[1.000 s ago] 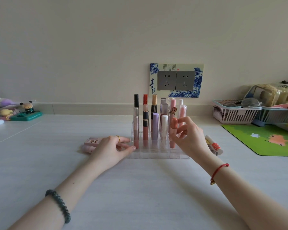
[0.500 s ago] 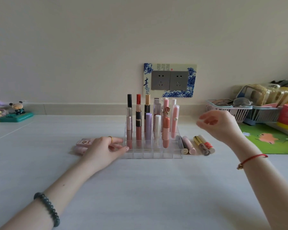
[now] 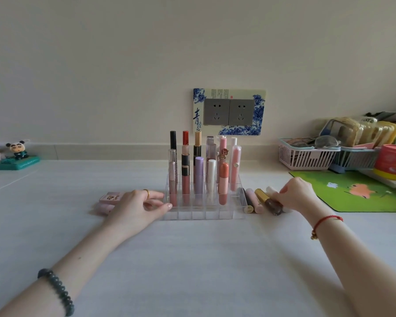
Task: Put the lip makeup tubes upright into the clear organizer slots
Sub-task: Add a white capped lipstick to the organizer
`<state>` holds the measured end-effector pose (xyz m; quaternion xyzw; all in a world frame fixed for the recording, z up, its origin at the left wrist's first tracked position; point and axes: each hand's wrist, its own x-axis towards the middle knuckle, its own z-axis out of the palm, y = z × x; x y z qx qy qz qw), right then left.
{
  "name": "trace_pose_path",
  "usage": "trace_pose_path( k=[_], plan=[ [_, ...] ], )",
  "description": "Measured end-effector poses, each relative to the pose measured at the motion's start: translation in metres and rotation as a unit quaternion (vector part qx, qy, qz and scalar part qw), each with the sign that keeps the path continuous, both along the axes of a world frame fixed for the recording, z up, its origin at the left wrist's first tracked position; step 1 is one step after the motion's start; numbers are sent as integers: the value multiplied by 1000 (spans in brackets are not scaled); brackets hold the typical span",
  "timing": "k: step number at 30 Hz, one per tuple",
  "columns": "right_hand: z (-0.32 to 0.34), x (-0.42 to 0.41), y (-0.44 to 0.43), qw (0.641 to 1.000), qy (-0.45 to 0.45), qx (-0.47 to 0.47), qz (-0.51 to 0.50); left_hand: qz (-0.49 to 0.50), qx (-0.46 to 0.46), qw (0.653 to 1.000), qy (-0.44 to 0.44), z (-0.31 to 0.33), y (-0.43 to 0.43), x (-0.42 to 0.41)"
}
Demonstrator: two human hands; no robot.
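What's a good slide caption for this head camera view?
Left hand rests against the clear plastic slotted organizer of upright lip tubes; right hand touches the white tube lying beside it.

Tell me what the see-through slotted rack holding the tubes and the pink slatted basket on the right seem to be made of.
The clear slotted organizer looks like hard acrylic or a similar plastic: glossy and transparent, with the lip tubes showing through its thin walls. The pink slatted basket looks like moulded plastic with a smooth, slightly matte finish, judging by its even colour and its uniform thin slats.
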<state>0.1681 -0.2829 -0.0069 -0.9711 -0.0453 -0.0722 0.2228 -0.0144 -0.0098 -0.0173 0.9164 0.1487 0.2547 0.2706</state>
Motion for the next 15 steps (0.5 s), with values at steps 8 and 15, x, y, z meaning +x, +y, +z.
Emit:
trace_pose_path(
  k=[8, 15],
  plan=[
    [5, -4, -5, 999, -22, 33, -2, -4, -4, 1000, 2, 0, 1, 1],
    [39, -39, 11, 876, -8, 466, 124, -7, 2, 1000, 0, 0, 1, 0]
  ],
)
